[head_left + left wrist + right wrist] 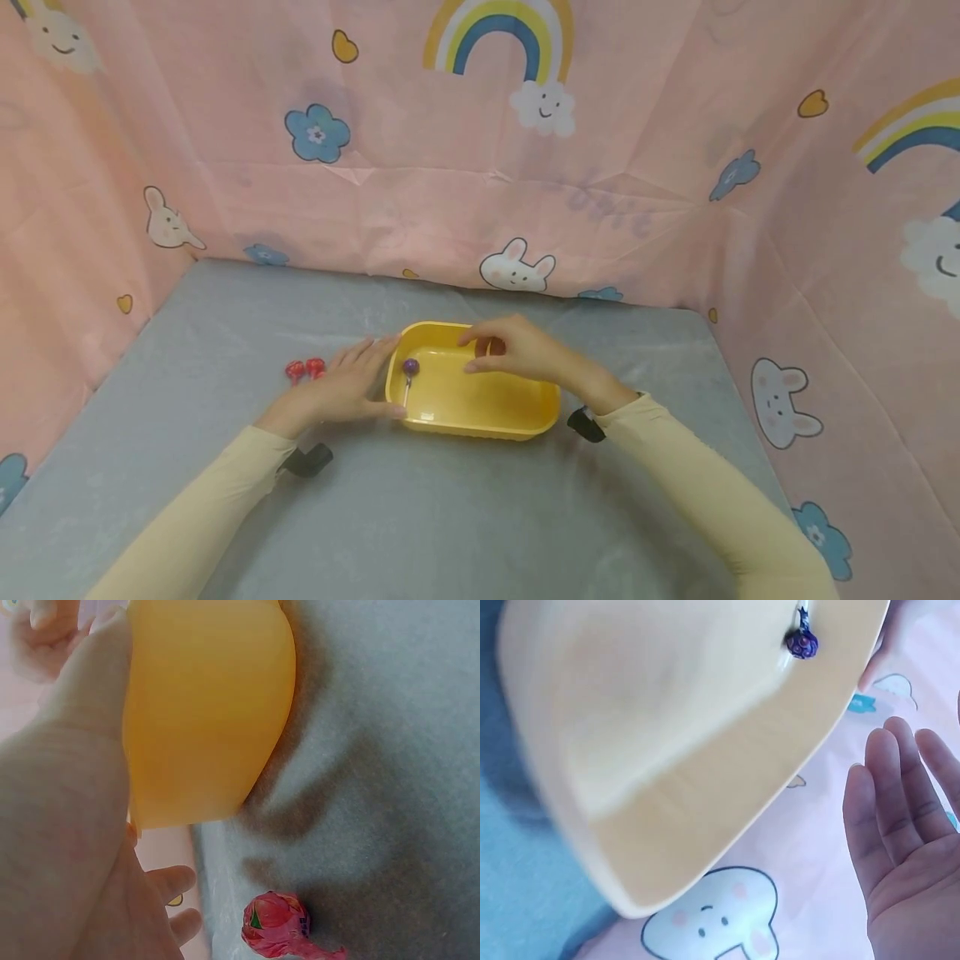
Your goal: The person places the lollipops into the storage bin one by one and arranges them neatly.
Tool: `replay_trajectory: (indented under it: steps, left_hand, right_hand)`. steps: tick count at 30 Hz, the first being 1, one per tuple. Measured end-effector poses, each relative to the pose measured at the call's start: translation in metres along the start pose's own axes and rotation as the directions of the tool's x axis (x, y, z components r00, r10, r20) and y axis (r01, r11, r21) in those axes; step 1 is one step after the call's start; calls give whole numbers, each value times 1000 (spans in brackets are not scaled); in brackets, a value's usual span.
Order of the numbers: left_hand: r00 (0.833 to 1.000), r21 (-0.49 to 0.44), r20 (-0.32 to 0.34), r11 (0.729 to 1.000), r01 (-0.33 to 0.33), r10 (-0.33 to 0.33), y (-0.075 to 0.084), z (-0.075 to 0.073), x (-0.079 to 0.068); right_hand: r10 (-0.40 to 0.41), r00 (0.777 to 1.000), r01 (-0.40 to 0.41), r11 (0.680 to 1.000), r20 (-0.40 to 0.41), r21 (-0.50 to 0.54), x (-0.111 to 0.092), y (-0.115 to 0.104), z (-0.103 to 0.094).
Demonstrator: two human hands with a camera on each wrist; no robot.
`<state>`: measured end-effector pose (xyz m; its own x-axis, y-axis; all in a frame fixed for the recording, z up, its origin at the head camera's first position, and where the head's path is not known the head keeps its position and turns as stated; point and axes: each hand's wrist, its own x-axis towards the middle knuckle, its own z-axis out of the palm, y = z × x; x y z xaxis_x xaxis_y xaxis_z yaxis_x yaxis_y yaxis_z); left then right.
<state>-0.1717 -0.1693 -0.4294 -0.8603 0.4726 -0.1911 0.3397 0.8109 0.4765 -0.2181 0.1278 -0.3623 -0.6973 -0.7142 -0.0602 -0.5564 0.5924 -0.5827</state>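
A yellow plastic basin sits on the grey tabletop, and a lollipop in a purple wrapper lies inside its left end, stick toward the front. My left hand spans the basin's left end, thumb at the front rim and fingertips by the far left corner. Over the basin's inside, my right hand has loosely curved fingers and holds nothing; the right wrist view shows its fingers spread beside the rim. Red-wrapped lollipops lie left of the basin, partly hidden behind my left hand.
A pink cloth printed with rainbows, rabbits and flowers hangs along the back and both sides of the grey tabletop. Black wrist mounts stick out below both cuffs.
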Motion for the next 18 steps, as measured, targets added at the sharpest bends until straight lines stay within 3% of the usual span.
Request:
replay_trajectory:
  steps: [6, 10, 18]
  left_hand:
    - [1000, -4, 3, 1000, -1, 1, 0, 0, 1]
    - [1000, -3, 2, 1000, -1, 1, -1, 0, 1]
    - [1000, -5, 5, 1000, -1, 1, -1, 1, 1]
  right_hand:
    - [2, 1000, -1, 999, -19, 33, -23, 2, -3]
    - [-18, 998, 23, 998, -64, 67, -39, 6, -4]
    - [26, 986, -8, 994, -163, 106, -71, 23, -1]
